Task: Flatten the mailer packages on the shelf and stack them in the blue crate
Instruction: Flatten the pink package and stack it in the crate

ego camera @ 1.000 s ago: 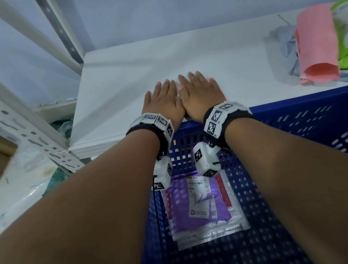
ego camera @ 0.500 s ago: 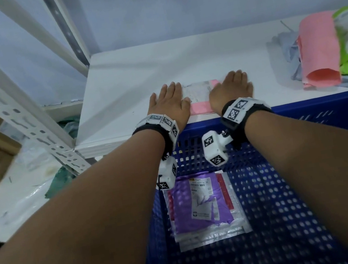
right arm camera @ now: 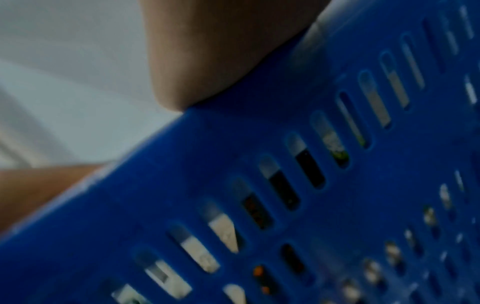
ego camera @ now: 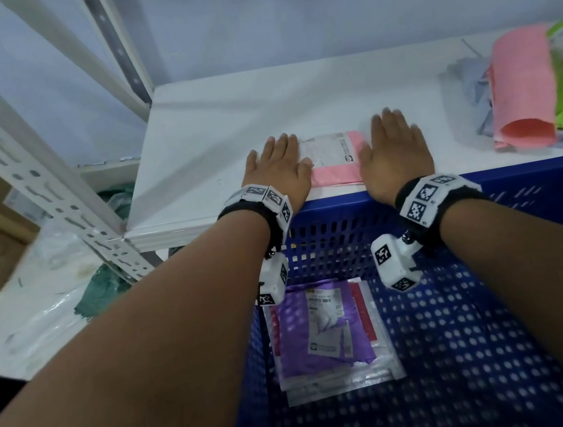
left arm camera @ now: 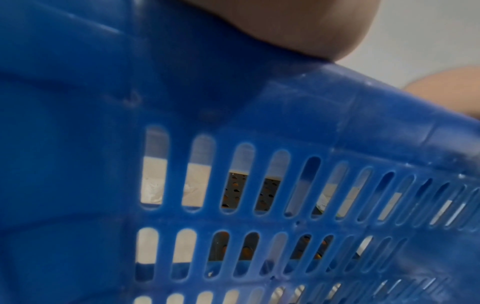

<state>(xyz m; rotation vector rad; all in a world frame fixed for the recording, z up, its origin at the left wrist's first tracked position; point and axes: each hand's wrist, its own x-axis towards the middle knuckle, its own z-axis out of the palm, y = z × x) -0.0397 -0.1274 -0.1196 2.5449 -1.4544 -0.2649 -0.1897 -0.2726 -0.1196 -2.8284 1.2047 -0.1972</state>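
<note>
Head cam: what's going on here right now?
A person is flattening a small pink plastic mailer with a white label on the white shelf board. The left hand and right hand lie flat, fingers straight, one on each end of it. Below, the blue perforated plastic crate already holds a stack topped by a purple mailer. A pile of pink, green and grey mailers waits at the shelf's right end.

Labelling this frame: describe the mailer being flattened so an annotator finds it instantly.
Start at the white shelf behind the blue crate. At its front edge, the pink mailer lies flat between the left hand and right hand. Unlike the pile of mailers at the far right, it lies alone, white label up.
</note>
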